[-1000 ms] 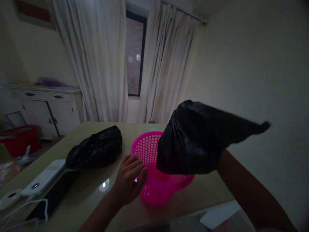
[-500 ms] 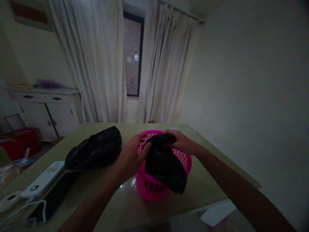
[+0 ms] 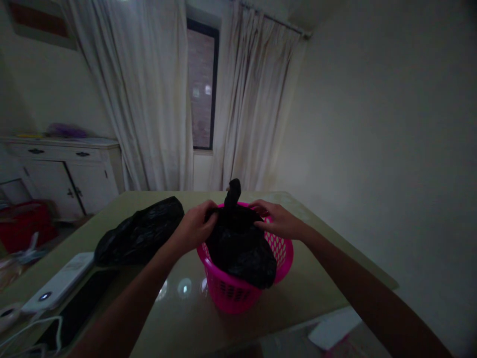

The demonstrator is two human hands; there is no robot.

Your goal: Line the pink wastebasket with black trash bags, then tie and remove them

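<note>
A black plastic bag [image 3: 240, 248] lies in the mouth of a pink perforated basket [image 3: 233, 296] and hangs over its near rim. One twisted end of the bag sticks up at the back. My left hand [image 3: 196, 226] pinches the bag's edge at the left side of the basket. Opposite it, my right hand [image 3: 278, 219] has its fingers and thumb closed on the bag's right edge, above the far right rim. The basket stands upright on a greenish table [image 3: 179, 318].
Left of the basket rests another black plastic bag [image 3: 139, 233]. Near it lie a white device [image 3: 59, 283], a dark flat strip [image 3: 76, 308], a white cable [image 3: 32, 325] and a white roll [image 3: 9, 315]. A white cabinet [image 3: 59, 174] stands behind, left; a wall [image 3: 372, 149] rises at right.
My left hand has moved left and now grips the bag's edge. The bag has been spread wider and sits further into the basket, with an end sticking up. The basket has shifted slightly left.
</note>
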